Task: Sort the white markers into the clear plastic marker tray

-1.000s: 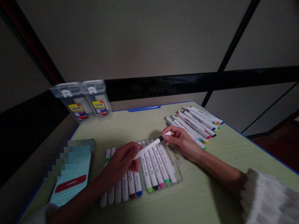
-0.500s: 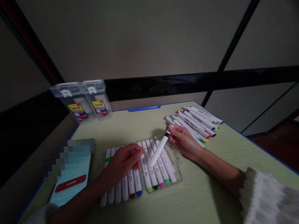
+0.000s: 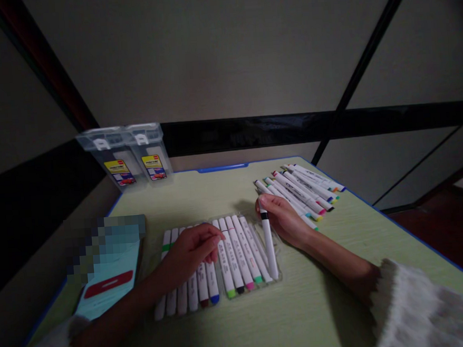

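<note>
A white marker with a black band [image 3: 269, 245] is pinched by its upper end in my right hand [image 3: 284, 215]. It points down, nearly upright, with its lower end at the right side of a clear plastic tray [image 3: 279, 281]. White markers [image 3: 240, 252] lie side by side in that tray, several showing coloured ends in lime, black, pink, green and blue. Above the tray's middle rests my left hand [image 3: 199, 244], loosely closed, thumb near the forefinger, with nothing visible in it. It hides parts of the markers beneath.
A loose pile of markers [image 3: 304, 189] lies at the back right of the table [image 3: 217, 195]. Two clear marker cases [image 3: 137, 156] stand at the back left. On the left lies a phone [image 3: 111, 272] with a lit screen. A wall panel [image 3: 223, 52] rises behind the table.
The marker in my right hand has swung from a slant across the tray's markers to nearly upright at the tray's right side. My left hand has barely moved.
</note>
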A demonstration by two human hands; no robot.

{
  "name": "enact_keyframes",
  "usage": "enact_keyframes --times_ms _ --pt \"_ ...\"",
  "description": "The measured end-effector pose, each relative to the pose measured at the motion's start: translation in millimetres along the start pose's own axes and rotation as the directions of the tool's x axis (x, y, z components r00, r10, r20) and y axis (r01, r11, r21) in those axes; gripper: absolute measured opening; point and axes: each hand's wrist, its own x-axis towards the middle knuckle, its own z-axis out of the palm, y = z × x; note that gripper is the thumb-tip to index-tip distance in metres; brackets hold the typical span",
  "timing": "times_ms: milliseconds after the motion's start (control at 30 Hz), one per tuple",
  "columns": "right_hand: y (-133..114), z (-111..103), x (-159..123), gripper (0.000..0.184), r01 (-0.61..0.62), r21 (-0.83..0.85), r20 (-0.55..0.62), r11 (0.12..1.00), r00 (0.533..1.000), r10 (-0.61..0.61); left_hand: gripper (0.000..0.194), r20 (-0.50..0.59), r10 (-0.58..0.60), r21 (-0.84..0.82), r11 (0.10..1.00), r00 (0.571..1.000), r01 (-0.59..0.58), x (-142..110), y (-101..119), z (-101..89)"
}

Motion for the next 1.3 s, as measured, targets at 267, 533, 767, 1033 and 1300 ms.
enact_keyframes --times_ms 267,533,767,1033,1300 --pt "2.0 -1.4 -1.7 0.032 0.052 -0.14 0.041 0.989 0.998 -0.047 0.012 -0.005 -0.001 0.016 1.0 1.0 0.001 0.3 0.7 -0.2" --pt "0.7 -1.5 -2.4 0.031 0.089 -0.206 0.051 0.974 0.995 -0.08 0.012 -0.005 0.007 0.034 0.999 1.0 -0.007 0.1 -0.5 -0.4" --pt "-2.7 2.0 -3.9 0.022 0.094 -0.263 0.088 0.96 0.993 -0.073 0.012 -0.003 0.003 0.043 0.999 1.0 -0.002 0.5 -1.0 0.4" --pt "2.8 -0.5 -1.7 0.025 0.107 -0.309 0.087 0.945 0.993 -0.084 0.012 0.003 0.002 0.066 0.998 1.0 -0.002 -0.9 0.7 0.7" --pt "1.0 0.8 -1.6 0.023 0.065 -0.291 0.081 0.954 0.996 -0.044 0.011 0.016 0.016 0.077 0.997 1.0 -0.017 -0.3 -1.6 1.6"
